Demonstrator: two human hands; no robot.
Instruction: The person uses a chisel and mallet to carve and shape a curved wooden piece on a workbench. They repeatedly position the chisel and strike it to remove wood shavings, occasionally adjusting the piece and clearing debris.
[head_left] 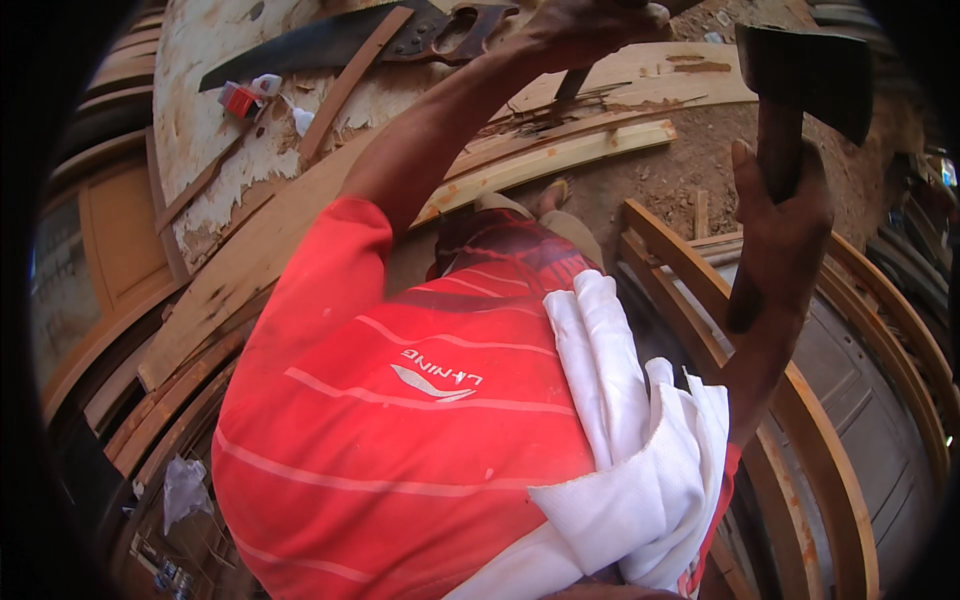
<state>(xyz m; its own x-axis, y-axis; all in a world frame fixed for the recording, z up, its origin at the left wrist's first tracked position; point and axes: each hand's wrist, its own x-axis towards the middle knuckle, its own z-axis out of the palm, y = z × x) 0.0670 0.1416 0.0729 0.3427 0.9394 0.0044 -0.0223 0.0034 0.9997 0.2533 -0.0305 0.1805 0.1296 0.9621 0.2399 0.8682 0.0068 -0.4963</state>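
Observation:
My right hand (790, 215) is raised at the right, its fingers wrapped round the handle of a hatchet (805, 85) with a broad dark head. At the top edge my left hand (585, 32) is closed in a fist above a plank (640, 78). What it grips is partly cut off by the frame; a dark narrow piece (573, 82) shows beneath the hand, and I cannot tell its kind. A handsaw (345, 45) with a wooden handle lies left of that hand, with a thin wooden strip (355, 80) across its blade.
A red-and-white small item (238, 100) lies on the worn board (200, 60) at the left. Wooden frames (690, 260) lean at the right by a grey panel (875, 400). Stacked boards (170, 400) stand at the left. A white cloth (640, 460) hangs over my red shirt.

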